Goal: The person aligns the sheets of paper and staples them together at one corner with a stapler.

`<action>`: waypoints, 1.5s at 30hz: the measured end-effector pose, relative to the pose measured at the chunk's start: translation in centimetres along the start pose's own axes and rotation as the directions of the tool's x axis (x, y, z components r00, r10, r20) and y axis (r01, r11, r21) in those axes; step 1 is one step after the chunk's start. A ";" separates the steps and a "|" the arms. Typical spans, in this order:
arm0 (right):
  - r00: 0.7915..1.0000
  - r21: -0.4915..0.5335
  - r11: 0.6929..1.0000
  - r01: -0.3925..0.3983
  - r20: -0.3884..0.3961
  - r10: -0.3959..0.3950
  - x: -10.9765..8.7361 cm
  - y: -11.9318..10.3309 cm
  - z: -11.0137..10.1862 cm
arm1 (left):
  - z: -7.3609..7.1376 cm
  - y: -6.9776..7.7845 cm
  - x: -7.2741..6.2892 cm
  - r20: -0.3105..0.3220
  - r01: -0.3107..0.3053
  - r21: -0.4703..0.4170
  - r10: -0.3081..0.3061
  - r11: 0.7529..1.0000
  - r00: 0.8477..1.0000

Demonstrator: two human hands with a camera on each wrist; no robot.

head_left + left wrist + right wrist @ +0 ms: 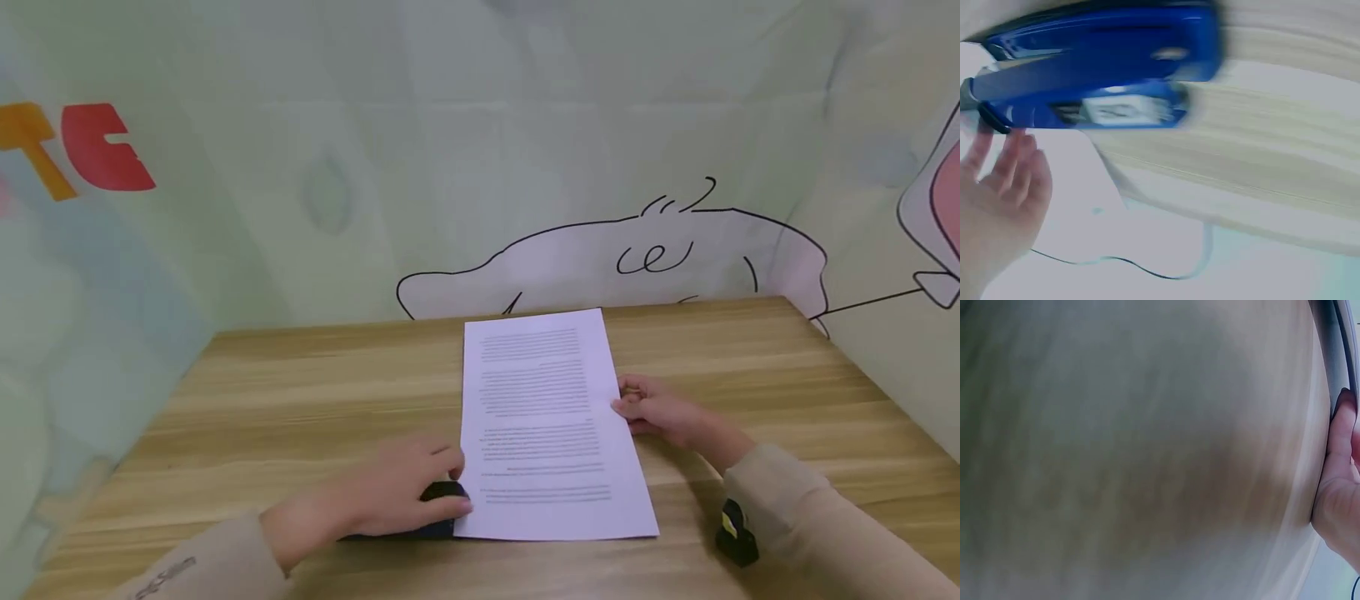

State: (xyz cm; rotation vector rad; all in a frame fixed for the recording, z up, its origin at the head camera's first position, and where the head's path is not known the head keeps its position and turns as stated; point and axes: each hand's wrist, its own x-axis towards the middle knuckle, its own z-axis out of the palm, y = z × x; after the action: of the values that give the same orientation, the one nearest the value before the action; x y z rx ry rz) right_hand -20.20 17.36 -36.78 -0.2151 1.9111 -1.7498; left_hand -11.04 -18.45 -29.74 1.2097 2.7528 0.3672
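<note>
Printed paper (551,425), covered in lines of text, lies upright across the table in the head view. At its lower left edge my left hand (401,487) grips a blue stapler (1104,69), which looks dark from above and is partly hidden under the hand. The stapler's front end (459,493) meets the paper's edge. My left fingers (1019,165) reach the stapler's end in the left wrist view. On the other side, my right hand (660,412) pinches the paper's right edge, thumb on top and fingers below; that edge is raised in the right wrist view.
The wood-grain table (322,375) extends to both sides of the paper. Behind it hangs a pale printed backdrop (315,192) with cartoon drawings. A black wrist device (737,533) sits by the right sleeve.
</note>
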 end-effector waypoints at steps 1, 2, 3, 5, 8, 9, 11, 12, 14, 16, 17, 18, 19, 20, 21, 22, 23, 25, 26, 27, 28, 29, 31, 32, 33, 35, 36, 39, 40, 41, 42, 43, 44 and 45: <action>1.000 0.004 1.000 0.003 -0.006 -0.003 0.1 0.0 0.1 | -0.3 -0.3 -0.7 0.035 0.018 -0.009 -0.018 1.000 0.999; 1.000 0.004 1.000 0.004 -0.014 -0.004 0.2 -0.1 0.2 | -0.5 -0.7 -1.4 0.063 0.037 -0.015 -0.036 0.999 0.997; 1.000 0.003 1.000 0.007 -0.020 -0.007 0.3 -0.1 0.3 | -0.6 -0.9 -1.8 0.086 0.050 -0.009 -0.049 0.999 0.995; 1.000 -0.004 1.000 0.007 -0.028 -0.007 0.4 -0.2 0.3 | -0.7 -1.3 -2.5 0.092 0.044 0.009 -0.045 0.999 0.995; 1.000 -0.006 1.000 -0.001 -0.019 0.000 0.5 -0.4 0.3 | -0.7 -1.4 -3.1 0.048 0.004 0.050 -0.006 0.999 0.999; 1.000 -0.009 1.000 -0.001 -0.018 0.000 0.5 -0.5 0.2 | -0.6 -1.4 -3.2 0.020 -0.015 0.064 0.014 0.998 1.000; 1.000 -0.015 1.000 -0.006 -0.026 0.006 0.5 -0.6 0.1 | -0.6 -1.3 -3.2 -0.029 -0.042 0.082 0.044 0.996 0.999; 1.000 -0.020 1.000 -0.007 -0.027 0.007 0.4 -0.6 0.1 | -0.5 -1.3 -3.2 -0.045 -0.052 0.085 0.056 0.995 0.997; 0.999 -0.031 0.999 -0.008 -0.032 0.007 0.3 -0.7 0.0 | -0.5 -1.2 -3.1 -0.071 -0.065 0.095 0.072 0.993 0.995; 0.999 -0.036 0.999 -0.013 -0.037 0.012 0.2 -0.7 0.0 | -0.5 -1.2 -3.1 -0.080 -0.058 0.096 0.066 0.994 0.995; 0.999 -0.033 0.999 -0.015 -0.038 0.013 0.1 -0.6 0.0 | -0.5 -1.3 -3.1 -0.084 -0.058 0.096 0.066 0.994 0.994; 0.999 -0.032 0.999 -0.014 -0.036 0.013 0.1 -0.6 0.0 | -0.5 -1.4 -3.2 -0.089 -0.057 0.096 0.065 0.994 0.994; 0.999 -0.029 1.000 -0.010 -0.033 0.010 0.1 -0.6 0.0 | -0.6 -1.4 -3.2 -0.097 -0.051 0.100 0.061 0.994 0.993; 0.999 -0.023 1.000 -0.009 -0.033 0.009 0.1 -0.5 0.1 | -0.6 -1.5 -3.3 -0.103 -0.042 0.099 0.053 0.994 0.993; 0.999 -0.022 1.000 -0.007 -0.032 0.006 0.0 -0.5 0.1 | -0.7 -1.6 -3.4 -0.114 -0.034 0.097 0.045 0.995 0.992; 0.999 -0.018 1.000 -0.007 -0.035 0.006 0.0 -0.4 0.2 | -0.8 -1.7 -3.4 -0.123 -0.022 0.099 0.034 0.995 0.992; 0.999 -0.018 1.000 -0.004 -0.033 0.003 0.0 -0.4 0.2 | -0.9 -1.9 -3.4 -0.137 -0.012 0.106 0.026 0.994 0.990; 0.999 -0.016 1.000 -0.003 -0.037 0.002 0.0 -0.3 0.2 | -1.1 -2.1 -3.5 -0.162 0.026 0.115 -0.008 0.993 0.987; 0.999 -0.016 1.000 -0.002 -0.038 0.002 0.0 -0.2 0.2 | -1.2 -2.2 -3.5 -0.171 0.050 0.117 -0.029 0.992 0.985; 0.999 -0.019 1.000 0.000 -0.036 -0.001 0.0 -0.2 0.3 | -1.3 -2.3 -3.5 -0.182 0.072 0.121 -0.049 0.990 0.982; 0.999 -0.016 1.000 -0.002 -0.038 0.001 0.0 -0.2 0.3 | -1.4 -2.4 -3.5 -0.189 0.099 0.128 -0.074 0.987 0.979; 0.999 -0.013 1.000 -0.002 -0.036 0.001 0.1 -0.1 0.3 | -1.5 -2.5 -3.5 -0.202 0.125 0.133 -0.096 0.983 0.975; 1.000 -0.010 1.000 0.001 -0.031 -0.001 0.1 -0.1 0.3 | -1.8 -2.7 -3.3 -0.226 0.191 0.127 -0.159 0.973 0.961; 1.000 -0.011 1.000 0.000 -0.031 0.000 0.1 -0.1 0.3 | -2.0 -2.8 -3.3 -0.236 0.232 0.119 -0.199 0.965 0.951; 0.999 -0.010 1.000 -0.001 -0.032 0.001 0.0 -0.1 0.3 | -2.2 -2.8 -3.1 -0.248 0.273 0.102 -0.242 0.956 0.938; 0.999 -0.010 1.000 -0.010 -0.041 0.009 0.0 -0.2 0.4 | -2.8 -3.0 -2.7 -0.282 0.358 0.083 -0.323 0.930 0.903; 0.999 -0.014 1.000 -0.012 -0.045 0.011 0.0 -0.2 0.4 | -3.2 -3.1 -2.5 -0.292 0.403 0.059 -0.370 0.913 0.882; 0.998 -0.017 1.000 -0.022 -0.064 0.021 -0.1 -0.3 0.4 | -4.1 -3.6 -1.8 -0.328 0.515 0.017 -0.481 0.857 0.813; 0.998 -0.019 1.000 -0.022 -0.066 0.021 -0.1 -0.3 0.4 | -4.4 -3.8 -1.5 -0.338 0.544 0.012 -0.508 0.839 0.792; 0.998 -0.023 1.000 -0.021 -0.066 0.019 -0.1 -0.3 0.4 | -4.6 -4.0 -1.4 -0.340 0.568 -0.003 -0.535 0.823 0.773; 0.998 -0.025 1.000 -0.019 -0.066 0.018 -0.1 -0.3 0.4 | -4.7 -4.3 -1.3 -0.340 0.587 -0.007 -0.554 0.810 0.760; 0.998 -0.023 1.000 -0.019 -0.066 0.017 0.0 -0.3 0.4 | -4.8 -4.7 -1.2 -0.343 0.599 -0.002 -0.563 0.801 0.752; 0.998 -0.025 1.000 -0.016 -0.064 0.015 0.0 -0.3 0.4 | -4.8 -5.0 -1.2 -0.340 0.610 0.001 -0.574 0.792 0.745; 0.998 -0.024 1.000 -0.013 -0.061 0.012 0.0 -0.3 0.4 | -4.7 -5.3 -1.2 -0.334 0.622 -0.001 -0.587 0.783 0.738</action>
State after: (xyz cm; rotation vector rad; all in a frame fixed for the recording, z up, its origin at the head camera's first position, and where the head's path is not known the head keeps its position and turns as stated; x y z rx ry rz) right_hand -20.08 16.93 -36.48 -0.1596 1.9736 -1.7442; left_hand -14.96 -23.65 -26.57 0.1981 3.2679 0.3569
